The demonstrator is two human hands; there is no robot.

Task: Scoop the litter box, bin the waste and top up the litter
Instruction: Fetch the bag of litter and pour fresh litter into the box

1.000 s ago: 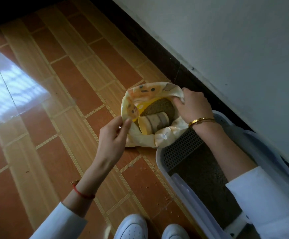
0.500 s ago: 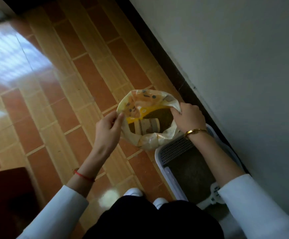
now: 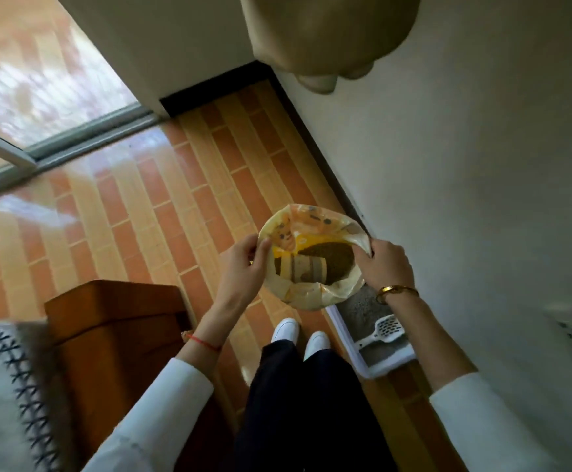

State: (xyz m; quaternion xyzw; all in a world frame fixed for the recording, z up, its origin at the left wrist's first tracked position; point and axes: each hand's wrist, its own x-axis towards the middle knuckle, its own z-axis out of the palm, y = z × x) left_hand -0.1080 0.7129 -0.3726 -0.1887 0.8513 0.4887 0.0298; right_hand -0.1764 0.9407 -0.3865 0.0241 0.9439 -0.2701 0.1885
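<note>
Bag (image 3: 312,294) mouth spread by our pinching left hand (image 3: 243,267) and gripping right hand (image 3: 385,267) (cup (image 3: 306,269) inside), above box (image 3: 380,364), presumably for topping up.

The litter bag (image 3: 312,253) hangs open between both hands above the tiled floor (image 3: 162,212): the left hand (image 3: 242,267) pinches its left rim, the right hand (image 3: 385,265) grips its right rim. Inside the bag lies litter (image 3: 329,258), with a cup (image 3: 306,270) on its side on top of it, toward the near left. Below and to the near right of the bag, the litter box (image 3: 376,366) sits on the floor against the wall (image 3: 465,165) on the right; a scoop (image 3: 385,330) lies in it. The person's shoes (image 3: 300,332) stand just left of the box. A wooden cabinet (image 3: 114,311) stands near left, a sliding door track (image 3: 56,148) far left.
</note>
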